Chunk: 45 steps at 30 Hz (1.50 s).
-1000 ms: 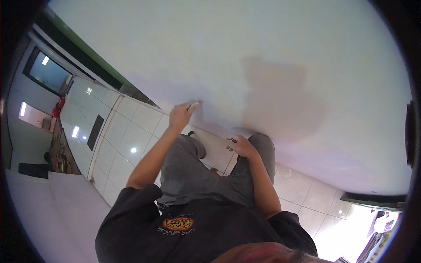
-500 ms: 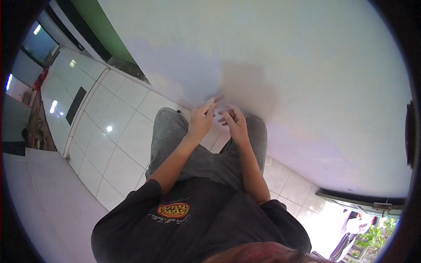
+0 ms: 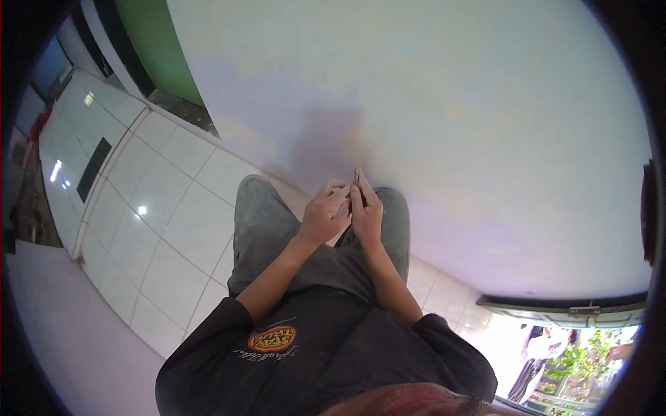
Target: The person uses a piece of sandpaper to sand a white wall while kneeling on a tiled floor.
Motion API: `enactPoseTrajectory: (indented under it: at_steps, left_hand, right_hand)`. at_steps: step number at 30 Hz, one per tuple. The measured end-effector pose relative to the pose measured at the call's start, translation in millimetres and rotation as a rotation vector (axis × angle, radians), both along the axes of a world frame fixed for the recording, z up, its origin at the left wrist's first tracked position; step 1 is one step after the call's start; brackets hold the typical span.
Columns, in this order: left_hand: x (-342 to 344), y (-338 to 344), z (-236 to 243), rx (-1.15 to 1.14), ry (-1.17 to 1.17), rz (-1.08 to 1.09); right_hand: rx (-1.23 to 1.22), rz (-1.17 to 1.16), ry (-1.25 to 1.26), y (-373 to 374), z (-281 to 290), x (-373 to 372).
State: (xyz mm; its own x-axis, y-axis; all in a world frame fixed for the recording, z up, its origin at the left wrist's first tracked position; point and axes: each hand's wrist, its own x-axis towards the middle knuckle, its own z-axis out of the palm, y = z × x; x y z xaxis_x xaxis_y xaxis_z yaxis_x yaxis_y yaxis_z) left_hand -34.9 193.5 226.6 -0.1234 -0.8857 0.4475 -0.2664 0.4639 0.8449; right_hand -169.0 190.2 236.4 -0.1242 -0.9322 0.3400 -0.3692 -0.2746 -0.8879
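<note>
My left hand (image 3: 323, 218) is in front of my lap, its fingers loosely bent toward my right hand, nothing visible in them. Close beside it, my right hand (image 3: 367, 212) points its stretched fingers up toward the wall, the thumb alongside them. A narrow dark gap shows between that thumb and the fingers; I make out no object in it. The fingertips of the two hands nearly meet, and whether they touch is hard to tell. Both hands are between the knees of my grey trousers (image 3: 260, 222).
A pale wall (image 3: 472, 139) rises right in front of my knees. White tiled floor (image 3: 173, 215) runs off to the left, toward a green doorway (image 3: 154, 48). At the lower right, a doorway gives onto green plants (image 3: 579, 364). Another pale wall (image 3: 90, 305) stands at the lower left.
My right hand's curled fingers have straightened upward. My left hand's outstretched fingers have bent and drawn back a little, and the hands are closer together. The view has shifted slightly.
</note>
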Motion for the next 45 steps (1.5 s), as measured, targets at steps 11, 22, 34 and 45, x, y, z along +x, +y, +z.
enactPoseTrajectory:
  at_steps: [11, 22, 34, 45]
  left_hand:
    - [24, -128, -94, 0.62, 0.319, 0.015]
    - [36, -138, -129, 0.575, 0.137, 0.082]
    - [65, -149, -155, 0.636, 0.152, 0.144]
    - [71, -144, -161, 0.711, 0.061, 0.181]
  right_hand:
    - [-0.424, -0.034, 1.325, -86, 125, -50]
    - [-0.767, 0.104, 1.737, -163, 126, -47]
    - [-0.774, 0.116, 1.816, -169, 136, -44]
    - [-0.679, 0.18, 1.867, -167, 126, -42]
